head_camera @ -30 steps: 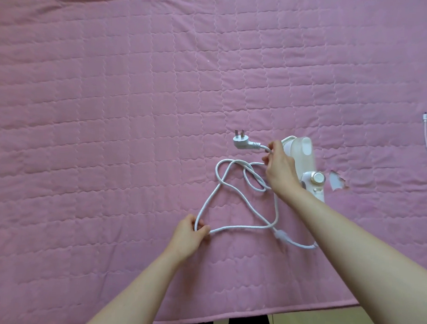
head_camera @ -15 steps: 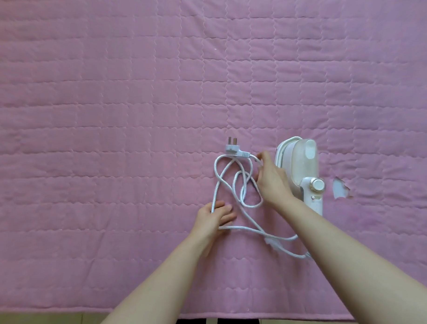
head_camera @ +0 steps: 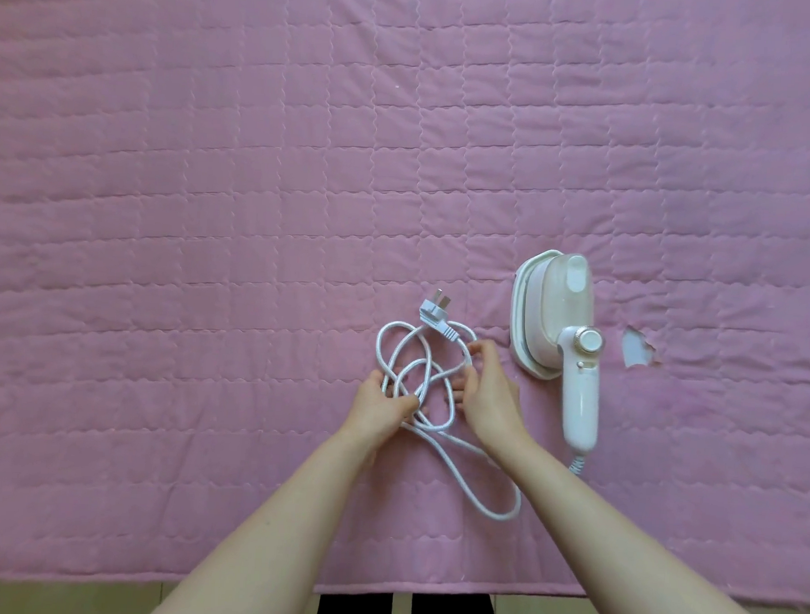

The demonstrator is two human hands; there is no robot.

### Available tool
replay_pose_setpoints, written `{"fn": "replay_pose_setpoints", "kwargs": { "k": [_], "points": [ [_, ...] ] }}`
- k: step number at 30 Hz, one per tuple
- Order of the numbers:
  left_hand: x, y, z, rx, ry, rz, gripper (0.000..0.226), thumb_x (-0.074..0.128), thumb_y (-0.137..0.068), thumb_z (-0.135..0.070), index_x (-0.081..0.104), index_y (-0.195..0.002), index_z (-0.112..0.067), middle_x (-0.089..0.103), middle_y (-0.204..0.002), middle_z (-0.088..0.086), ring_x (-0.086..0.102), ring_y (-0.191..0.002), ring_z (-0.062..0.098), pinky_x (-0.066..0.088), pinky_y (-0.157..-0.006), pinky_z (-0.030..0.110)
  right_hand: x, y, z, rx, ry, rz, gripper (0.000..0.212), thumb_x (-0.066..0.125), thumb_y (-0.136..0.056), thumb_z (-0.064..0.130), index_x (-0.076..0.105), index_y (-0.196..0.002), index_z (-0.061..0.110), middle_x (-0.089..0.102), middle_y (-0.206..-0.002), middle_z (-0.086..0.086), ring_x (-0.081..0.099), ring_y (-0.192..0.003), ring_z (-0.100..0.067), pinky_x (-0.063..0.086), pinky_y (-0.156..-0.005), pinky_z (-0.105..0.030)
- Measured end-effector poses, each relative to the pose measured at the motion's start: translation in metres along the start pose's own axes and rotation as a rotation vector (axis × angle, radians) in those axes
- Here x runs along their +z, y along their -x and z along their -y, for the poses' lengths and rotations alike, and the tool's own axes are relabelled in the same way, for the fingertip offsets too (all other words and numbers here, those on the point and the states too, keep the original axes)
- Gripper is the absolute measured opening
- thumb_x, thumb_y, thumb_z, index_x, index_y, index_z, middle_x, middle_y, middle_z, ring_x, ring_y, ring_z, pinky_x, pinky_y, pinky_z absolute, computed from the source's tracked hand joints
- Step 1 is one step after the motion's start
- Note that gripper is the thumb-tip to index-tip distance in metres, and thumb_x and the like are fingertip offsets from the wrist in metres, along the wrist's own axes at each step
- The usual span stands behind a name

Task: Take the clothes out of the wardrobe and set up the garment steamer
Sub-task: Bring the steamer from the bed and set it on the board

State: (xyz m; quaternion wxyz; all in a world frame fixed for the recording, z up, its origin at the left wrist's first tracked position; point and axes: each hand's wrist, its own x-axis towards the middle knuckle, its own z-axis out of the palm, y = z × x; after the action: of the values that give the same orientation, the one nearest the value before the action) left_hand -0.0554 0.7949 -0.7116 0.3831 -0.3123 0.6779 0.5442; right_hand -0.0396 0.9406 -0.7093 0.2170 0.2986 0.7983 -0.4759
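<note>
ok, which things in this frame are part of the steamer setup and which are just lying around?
In the job:
- white and pale pink handheld garment steamer, lying on the quilt
- white braided power cord, in loose loops
- white plug, lying free
- left hand, gripping cord loops
- right hand, pinching the cord

Lying about:
- pink quilted bedspread
- torn patch in the quilt

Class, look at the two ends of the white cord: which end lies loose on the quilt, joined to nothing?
The plug end, above both hands, with bare prongs pointing away from the person. The other end enters the steamer handle's base, at the right.
</note>
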Motion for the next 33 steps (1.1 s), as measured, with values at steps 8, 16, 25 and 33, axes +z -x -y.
{"fn": "replay_pose_setpoints", "kwargs": {
  "k": [8,16,25,33],
  "points": [
    [0.0,0.011,0.001,0.067,-0.202,0.093,0.053,0.057,-0.073,0.011,0.048,-0.116,-0.018,0.06,-0.102,0.018,0.066,-0.089,0.038,0.058,-0.074,0.048,-0.019,-0.019,0.006,-0.024,0.282,-0.048,0.021,0.057,-0.084,0.017,0.067,-0.102,0.019,0.061,-0.1,-0.015,0.05,-0.106,-0.027,0.039,-0.085,-0.031],
    [0.003,0.018,-0.001,0.108,-0.393,0.252,0.051,0.053,-0.066,-0.006,0.058,-0.114,-0.024,0.064,-0.089,0.002,0.063,-0.077,0.019,0.056,-0.075,0.038,-0.023,-0.02,0.029,0.006,0.112,0.037,0.009,0.056,-0.08,0.015,0.053,-0.074,0.021,0.068,-0.062,-0.002,0.069,-0.065,-0.019,0.054,-0.076,-0.038],
    [0.014,0.006,-0.011,0.034,-0.263,0.147,0.037,0.083,-0.068,-0.033,0.06,-0.089,-0.013,0.062,-0.073,-0.003,0.058,-0.059,0.01,0.047,-0.052,0.02,-0.019,-0.028,0.027,0.154,-0.244,0.193,0.003,0.057,-0.085,0.005,0.057,-0.081,0.005,0.064,-0.062,-0.009,0.065,-0.058,-0.025,0.046,-0.05,-0.028],
    [0.041,0.002,-0.02,0.059,-0.609,-0.178,0.038,0.067,-0.063,-0.059,0.052,-0.064,-0.024,0.069,-0.077,0.001,0.064,-0.082,0.027,0.044,-0.064,0.031,-0.022,-0.032,0.03,0.083,-0.033,0.102,0.019,0.067,-0.077,0.015,0.06,-0.061,0.02,0.064,-0.062,0.004,0.057,-0.062,-0.014,0.05,-0.068,-0.032]
  ]
}}
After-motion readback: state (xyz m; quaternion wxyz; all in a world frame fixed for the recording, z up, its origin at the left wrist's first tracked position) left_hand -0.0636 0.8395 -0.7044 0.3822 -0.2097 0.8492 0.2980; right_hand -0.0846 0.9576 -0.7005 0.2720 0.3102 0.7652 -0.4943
